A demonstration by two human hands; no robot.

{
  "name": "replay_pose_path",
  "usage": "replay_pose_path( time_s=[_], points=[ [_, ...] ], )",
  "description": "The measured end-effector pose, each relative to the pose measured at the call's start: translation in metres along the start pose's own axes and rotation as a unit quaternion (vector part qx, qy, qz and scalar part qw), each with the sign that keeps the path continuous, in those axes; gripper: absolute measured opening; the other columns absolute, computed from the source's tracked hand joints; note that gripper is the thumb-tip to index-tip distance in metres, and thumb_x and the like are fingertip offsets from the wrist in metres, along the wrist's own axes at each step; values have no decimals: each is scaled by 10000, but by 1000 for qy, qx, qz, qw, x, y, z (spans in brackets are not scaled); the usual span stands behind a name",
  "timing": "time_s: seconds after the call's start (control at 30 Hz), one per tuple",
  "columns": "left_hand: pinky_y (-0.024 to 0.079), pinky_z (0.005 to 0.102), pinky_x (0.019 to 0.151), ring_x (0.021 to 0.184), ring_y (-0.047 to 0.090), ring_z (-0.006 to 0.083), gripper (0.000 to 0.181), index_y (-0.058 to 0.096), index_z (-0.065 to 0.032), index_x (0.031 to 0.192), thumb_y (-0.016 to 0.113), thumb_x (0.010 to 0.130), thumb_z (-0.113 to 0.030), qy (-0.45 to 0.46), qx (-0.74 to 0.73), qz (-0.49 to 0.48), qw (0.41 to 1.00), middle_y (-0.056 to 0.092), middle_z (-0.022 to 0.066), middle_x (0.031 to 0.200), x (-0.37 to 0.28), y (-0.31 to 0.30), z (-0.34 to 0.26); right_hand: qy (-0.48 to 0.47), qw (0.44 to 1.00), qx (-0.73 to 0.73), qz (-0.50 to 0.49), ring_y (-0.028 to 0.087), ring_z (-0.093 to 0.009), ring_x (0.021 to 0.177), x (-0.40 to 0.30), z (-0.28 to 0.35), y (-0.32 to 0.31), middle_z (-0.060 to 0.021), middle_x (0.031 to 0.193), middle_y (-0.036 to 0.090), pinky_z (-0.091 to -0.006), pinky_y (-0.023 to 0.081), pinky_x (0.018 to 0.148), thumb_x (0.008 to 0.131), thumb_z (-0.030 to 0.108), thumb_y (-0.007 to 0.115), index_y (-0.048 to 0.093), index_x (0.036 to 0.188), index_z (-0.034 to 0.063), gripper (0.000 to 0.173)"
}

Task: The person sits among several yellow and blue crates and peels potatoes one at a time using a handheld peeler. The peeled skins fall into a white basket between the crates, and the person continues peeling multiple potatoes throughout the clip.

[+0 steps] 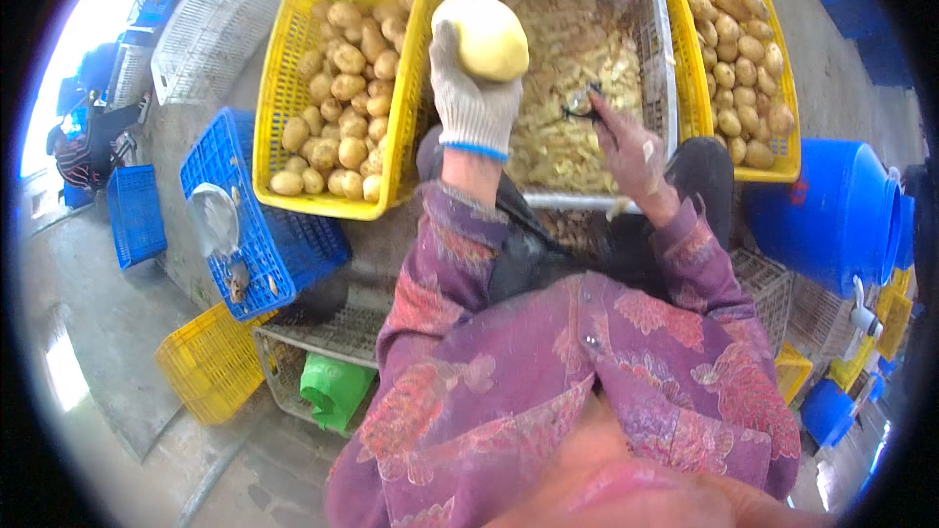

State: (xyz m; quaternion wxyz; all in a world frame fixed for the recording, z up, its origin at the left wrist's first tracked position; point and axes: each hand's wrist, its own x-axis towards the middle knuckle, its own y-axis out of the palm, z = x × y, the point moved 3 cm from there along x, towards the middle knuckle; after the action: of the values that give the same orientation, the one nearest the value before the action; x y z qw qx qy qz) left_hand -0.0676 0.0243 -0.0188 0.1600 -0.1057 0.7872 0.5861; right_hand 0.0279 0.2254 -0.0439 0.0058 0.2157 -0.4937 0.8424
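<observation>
My left hand [473,103], in a white knitted glove with a blue cuff edge, grips a large, pale yellow peeled potato [484,38] near the white crate's left rim. In my bare right hand [632,158] is a peeler [582,104] with dark parts, held over the crate and apart from the potato. A strip of tape or bandage is on the back of that hand. Beneath both hands, a white plastic crate [667,117] stands before my knees, holding a thick layer of potato peelings [557,139].
Yellow crates of potatoes flank the white one, at left [268,110] and right [788,154]. A blue crate [282,264] carries a clear plastic bag [216,216]. To the right lies a blue barrel [821,213]. Behind my left elbow, a green bag [334,389] sits in a grey crate [282,381].
</observation>
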Motion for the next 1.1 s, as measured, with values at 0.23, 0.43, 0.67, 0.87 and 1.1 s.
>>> replay_pose_path(
  time_s=[0.23, 0.43, 0.67, 0.87, 1.1],
  points=[
    [492, 457, 883, 1044, 571, 272, 597, 534, -146, 1221, 773, 743, -413, -26, 11, -33, 999, 594, 74, 1127, -9, -6, 7, -71, 994, 64, -50, 616, -288, 654, 61, 53, -17, -97, 784, 569, -391, 501, 560, 846, 151, 675, 555, 1323, 200, 495],
    [493, 473, 852, 1022, 566, 268, 637, 530, -153, 1213, 763, 714, -475, -5, -27, 48, 998, 580, 73, 1144, -19, -6, -10, 68, 974, 206, -57, 646, -173, 719, -12, -9, 22, -30, 992, 655, -362, 503, 613, 968, 203, 571, 554, 1335, 109, 379],
    [493, 443, 924, 1080, 561, 263, 668, 447, -120, 1313, 758, 750, -301, 94, 89, 150, 980, 549, 88, 1190, -35, 25, -4, 433, 517, 738, 9, 367, -19, 455, 25, 60, 4, -20, 791, 611, -180, 255, 364, 979, 324, 564, 572, 1114, 107, 256],
    [484, 389, 966, 1147, 544, 231, 886, 335, -33, 1401, 791, 643, 27, 132, 429, 269, 852, 501, 128, 1272, -68, 51, 20, 417, 317, 851, -34, 359, -31, 457, 46, 51, -4, 34, 698, 494, -169, 271, 369, 943, 386, 611, 563, 989, 123, 272],
    [436, 516, 1014, 1182, 550, 347, 688, 397, 13, 1378, 587, 882, -425, -200, 117, 152, 961, 524, 188, 1326, -59, 28, 46, 270, 656, 688, -150, 353, 17, 503, 50, 20, -32, 77, 798, 544, -154, 265, 412, 913, 206, 651, 513, 1323, 60, 457]
  ],
)
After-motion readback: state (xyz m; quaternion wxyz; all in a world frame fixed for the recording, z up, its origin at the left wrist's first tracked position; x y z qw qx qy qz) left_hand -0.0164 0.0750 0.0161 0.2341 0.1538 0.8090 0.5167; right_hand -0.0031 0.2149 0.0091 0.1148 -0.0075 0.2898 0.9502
